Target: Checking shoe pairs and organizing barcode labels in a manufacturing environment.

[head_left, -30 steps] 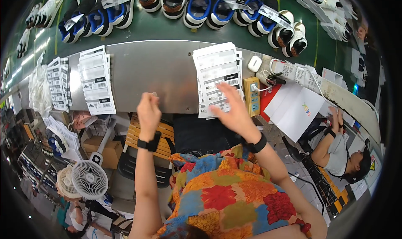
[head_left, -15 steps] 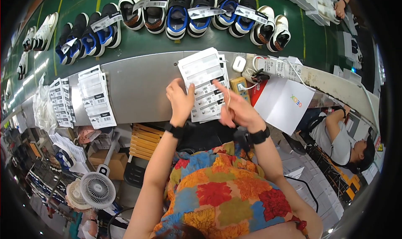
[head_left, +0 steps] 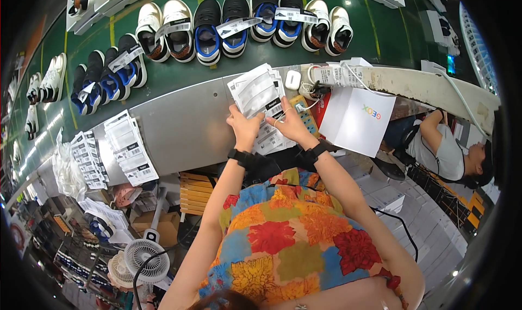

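A stack of white printed label sheets [head_left: 255,84] lies near the middle of the metal ledge, its top sheet bowed upward. My left hand [head_left: 246,127] pinches the sheet at its left edge, thumb on top. From the right side my right hand [head_left: 293,126] grips the same sheet, thumb laid over it and fingers along the edge. How many sheets are between the fingers is hidden. Both wrists wear black bands.
Shoes with paper strips [head_left: 234,30] line the green conveyor [head_left: 179,71] beyond the metal ledge [head_left: 185,128]. More label sheets [head_left: 130,147] lie left. A white charger case [head_left: 292,80], a yellow power strip [head_left: 305,114] and a white box lid [head_left: 356,120] sit right. Another person [head_left: 446,152] is at far right.
My right hand has come in from the right and closed on the sheet's edge. My left hand has closed on its left side. The top sheet now bows. The view has shifted.
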Tool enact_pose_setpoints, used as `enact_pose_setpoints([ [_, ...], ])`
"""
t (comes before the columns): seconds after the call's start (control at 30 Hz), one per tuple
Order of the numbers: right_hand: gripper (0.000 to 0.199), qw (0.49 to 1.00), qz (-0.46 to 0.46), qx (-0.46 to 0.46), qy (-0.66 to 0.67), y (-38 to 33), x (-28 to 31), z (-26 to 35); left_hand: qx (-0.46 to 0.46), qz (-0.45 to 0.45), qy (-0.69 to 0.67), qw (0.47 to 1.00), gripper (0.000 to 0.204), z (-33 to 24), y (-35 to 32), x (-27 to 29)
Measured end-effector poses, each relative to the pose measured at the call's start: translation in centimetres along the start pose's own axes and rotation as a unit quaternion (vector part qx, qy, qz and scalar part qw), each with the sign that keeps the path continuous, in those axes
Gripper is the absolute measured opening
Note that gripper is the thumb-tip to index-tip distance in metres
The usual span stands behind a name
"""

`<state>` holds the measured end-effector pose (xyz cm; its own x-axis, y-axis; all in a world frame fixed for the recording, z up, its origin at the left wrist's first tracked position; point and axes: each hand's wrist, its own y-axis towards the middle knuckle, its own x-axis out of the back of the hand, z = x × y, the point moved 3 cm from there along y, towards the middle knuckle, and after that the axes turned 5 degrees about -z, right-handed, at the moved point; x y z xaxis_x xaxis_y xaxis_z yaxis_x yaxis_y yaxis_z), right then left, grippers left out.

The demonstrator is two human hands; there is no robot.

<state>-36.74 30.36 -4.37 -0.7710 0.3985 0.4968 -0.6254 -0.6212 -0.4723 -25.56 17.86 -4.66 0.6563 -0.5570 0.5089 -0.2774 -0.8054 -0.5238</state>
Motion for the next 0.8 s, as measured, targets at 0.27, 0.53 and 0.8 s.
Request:
enact_pose_setpoints([
  [0.27,0.092,0.999,-0.028,-0.009,-0.03,0.3,2.4,5.4,0.127,0.184,-0.343,0.912,0.043,2.8,2.3,0.9],
  [0.53,0.064,0.957,0.032,0.046,0.284,-0.5,5.5,14.4,-0.104,0.256,-0.254,0.927,0.051,-9.0,-1.0,11.8],
  [0.8,0.018,0.928,0.139,0.346,-0.011,-6.3,7.6,23.6,-0.739,0.035,0.212,0.638,0.049,-20.0,-10.5,23.4],
])
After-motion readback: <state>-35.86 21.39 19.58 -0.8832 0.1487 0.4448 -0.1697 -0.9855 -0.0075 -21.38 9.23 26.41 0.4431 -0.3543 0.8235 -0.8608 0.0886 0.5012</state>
